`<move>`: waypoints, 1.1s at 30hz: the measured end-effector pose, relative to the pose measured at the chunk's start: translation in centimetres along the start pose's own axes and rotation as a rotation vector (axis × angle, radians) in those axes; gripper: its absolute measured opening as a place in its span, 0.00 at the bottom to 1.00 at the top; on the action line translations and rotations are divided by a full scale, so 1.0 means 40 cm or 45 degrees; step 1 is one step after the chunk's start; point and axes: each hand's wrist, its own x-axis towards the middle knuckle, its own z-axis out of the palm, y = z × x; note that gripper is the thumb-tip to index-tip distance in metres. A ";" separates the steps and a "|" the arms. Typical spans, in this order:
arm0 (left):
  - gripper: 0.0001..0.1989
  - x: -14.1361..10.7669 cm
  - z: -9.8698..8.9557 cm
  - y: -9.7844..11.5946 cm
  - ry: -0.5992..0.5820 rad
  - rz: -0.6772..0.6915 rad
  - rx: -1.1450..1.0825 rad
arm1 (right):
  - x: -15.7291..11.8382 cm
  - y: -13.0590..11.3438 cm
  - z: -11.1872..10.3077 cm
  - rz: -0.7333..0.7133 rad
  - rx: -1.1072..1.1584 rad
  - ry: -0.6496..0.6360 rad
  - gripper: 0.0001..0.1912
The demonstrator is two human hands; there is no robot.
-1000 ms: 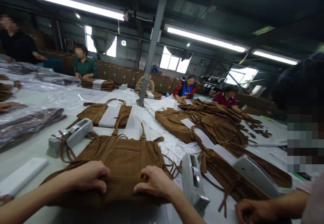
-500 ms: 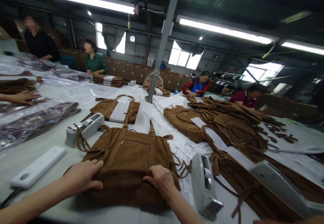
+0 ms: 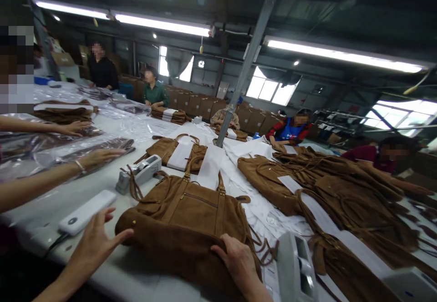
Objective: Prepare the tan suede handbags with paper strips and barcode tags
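A brown suede handbag [image 3: 191,206] with two handles and a zipped front pocket lies on the white table directly before me. My left hand [image 3: 94,240] is open at its lower left corner, fingers spread and thumb near the bag's edge, holding nothing. At the lower right side, my right hand [image 3: 237,256] grips the bag's edge, with the thumb on the front and fingers curled over. A grey tape dispenser [image 3: 139,172] stands behind the bag at left, and another tape dispenser [image 3: 296,265] is to its right.
A white power strip [image 3: 88,212] lies at left. Another person's hands reach over plastic-wrapped bags [image 3: 112,149]. More brown bags [image 3: 341,183] with white paper bands are piled at right. A metal post [image 3: 249,61] rises beyond, with several people around the table.
My left hand has come off the bag and opened. The view has shifted left, bringing another person's forearm and blurred head in at left. My right hand stays on the bag.
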 end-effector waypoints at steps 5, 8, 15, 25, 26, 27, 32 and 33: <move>0.39 -0.073 0.061 -0.043 -0.481 -0.370 -0.661 | 0.017 -0.002 -0.012 0.031 0.052 -0.093 0.18; 0.37 -0.043 0.071 0.043 -0.367 -0.263 -0.653 | 0.025 -0.005 -0.033 0.054 0.086 -0.096 0.16; 0.26 0.006 0.049 0.095 -0.388 -0.208 -0.574 | 0.006 0.021 -0.052 -0.042 0.023 0.084 0.18; 0.28 -0.012 0.019 -0.004 -0.440 0.216 -0.058 | -0.030 0.032 0.073 -0.217 -0.040 0.131 0.20; 0.28 -0.023 0.008 0.014 -0.302 0.315 0.030 | -0.028 0.032 0.068 -0.207 -0.043 0.108 0.20; 0.26 -0.038 0.000 0.035 -0.209 0.472 0.098 | -0.027 0.032 0.063 -0.195 -0.047 0.088 0.20; 0.31 -0.108 0.046 0.136 -0.822 1.337 0.162 | -0.029 0.020 0.048 -0.151 -0.071 0.002 0.23; 0.36 -0.112 0.069 0.144 -0.950 1.323 0.188 | -0.029 0.016 0.049 -0.147 -0.082 -0.006 0.22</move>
